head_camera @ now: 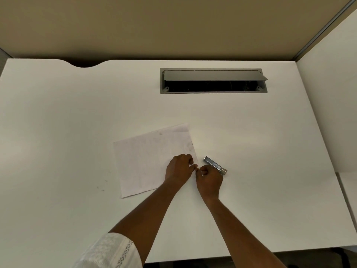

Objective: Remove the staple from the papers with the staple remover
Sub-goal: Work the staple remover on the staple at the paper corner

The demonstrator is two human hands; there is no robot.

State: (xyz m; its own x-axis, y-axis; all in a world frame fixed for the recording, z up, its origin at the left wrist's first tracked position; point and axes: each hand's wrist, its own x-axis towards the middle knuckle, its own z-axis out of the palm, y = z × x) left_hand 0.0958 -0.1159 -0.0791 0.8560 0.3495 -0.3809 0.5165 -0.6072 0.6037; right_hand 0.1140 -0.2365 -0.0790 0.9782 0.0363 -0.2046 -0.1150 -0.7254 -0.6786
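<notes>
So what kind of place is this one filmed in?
Probably an office cubicle: a white desk with a built-in cable tray, partition panels around it, and papers beside a staple remover.

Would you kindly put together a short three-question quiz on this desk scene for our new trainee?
1. True or false: the staple remover lies on top of the papers.
2. Which hand rests on the papers: (a) left hand, (b) right hand?
3. Fill in: the cable hatch in the desk has its lid ____.

Key: 1 false, it is beside them, at the right hand; 2 a; 3 open.
</notes>
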